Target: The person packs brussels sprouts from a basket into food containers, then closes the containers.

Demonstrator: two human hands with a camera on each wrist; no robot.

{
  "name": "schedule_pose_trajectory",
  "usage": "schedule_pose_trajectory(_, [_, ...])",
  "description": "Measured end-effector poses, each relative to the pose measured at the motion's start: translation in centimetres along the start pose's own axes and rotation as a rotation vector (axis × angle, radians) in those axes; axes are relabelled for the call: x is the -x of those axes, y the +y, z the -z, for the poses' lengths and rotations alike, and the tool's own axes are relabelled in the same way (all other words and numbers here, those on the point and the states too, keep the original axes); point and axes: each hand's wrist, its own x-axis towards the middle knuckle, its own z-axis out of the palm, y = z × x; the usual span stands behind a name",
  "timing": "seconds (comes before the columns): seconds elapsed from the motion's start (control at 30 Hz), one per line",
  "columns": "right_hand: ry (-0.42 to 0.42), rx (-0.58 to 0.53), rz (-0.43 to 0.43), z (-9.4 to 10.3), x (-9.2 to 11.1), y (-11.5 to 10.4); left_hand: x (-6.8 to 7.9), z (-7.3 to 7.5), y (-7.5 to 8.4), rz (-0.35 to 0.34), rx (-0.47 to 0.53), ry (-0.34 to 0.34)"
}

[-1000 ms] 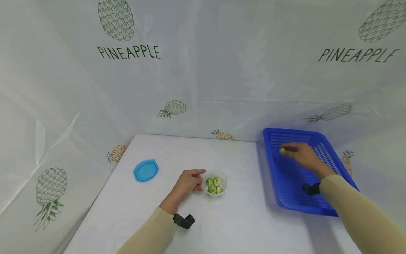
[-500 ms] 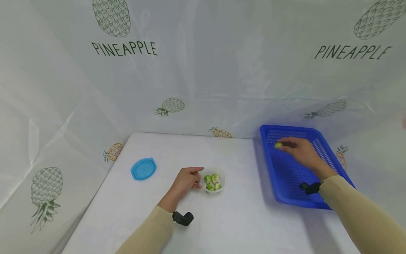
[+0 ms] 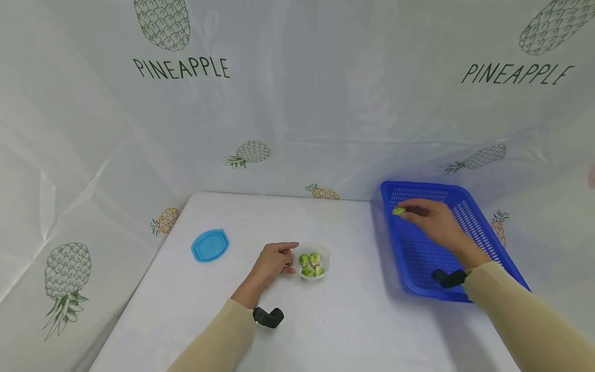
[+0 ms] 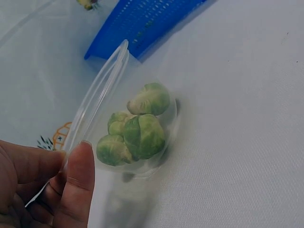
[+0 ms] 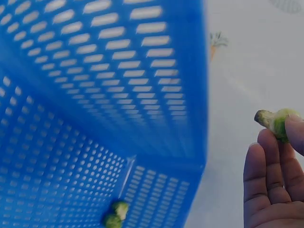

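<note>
Between thumb and fingertips, my right hand [image 3: 434, 221] pinches a Brussels sprout [image 3: 398, 211] over the left rim of the blue basket [image 3: 403, 258]. The right wrist view shows its cut stem [image 5: 264, 118] sticking out, beyond the basket wall. My left hand [image 3: 273, 263] grips the side of a clear plastic container [image 3: 327, 261] in the middle of the table, index finger and thumb at its rim. Several green sprouts [image 4: 145, 135] lie in the container. In the right wrist view, a pair of sprouts [image 5: 115, 216] sits in a corner of the basket.
A light blue lid [image 3: 210, 245] lies on the white table [image 3: 344, 320], left of the container. The basket has tall perforated walls and stands at the right, close to the pineapple-printed plastic sheet [image 3: 325, 103] behind the table.
My right hand, holding the sprout, has moved left from inside the basket to its left rim. My left hand stays at the container. The head view has shifted slightly.
</note>
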Motion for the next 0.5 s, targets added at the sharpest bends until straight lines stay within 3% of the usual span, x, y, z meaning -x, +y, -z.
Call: schedule_pose_trajectory(0.5, [0.029,-0.162,0.139,-2.3,1.4,-3.2,0.0,-0.2,0.1,0.001,0.004,0.007])
